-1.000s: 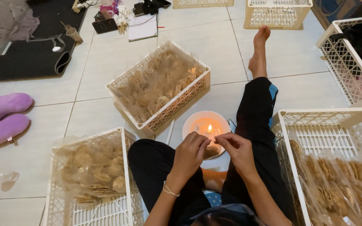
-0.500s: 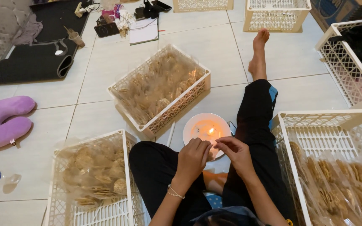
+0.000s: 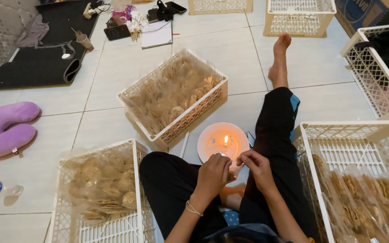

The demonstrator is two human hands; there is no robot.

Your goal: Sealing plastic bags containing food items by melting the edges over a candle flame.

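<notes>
I sit on the tiled floor with my legs around a white plate (image 3: 208, 139) that holds a lit candle (image 3: 225, 140). My left hand (image 3: 212, 175) and my right hand (image 3: 257, 168) meet just in front of the plate. Their fingertips pinch a small clear packet (image 3: 234, 170), which they mostly hide. The packet's edge is close to the flame.
Three white baskets of bagged round crackers surround me: one beyond the plate (image 3: 221, 90), one at my left knee (image 3: 59, 180), one at my right (image 3: 352, 128). Empty baskets (image 3: 298, 20) stand farther back. A purple pillow (image 3: 5, 128) and a black mat (image 3: 37, 63) lie at the left.
Both hands stay pinched together by the candle, drawn slightly nearer to me. The view has shifted a little.
</notes>
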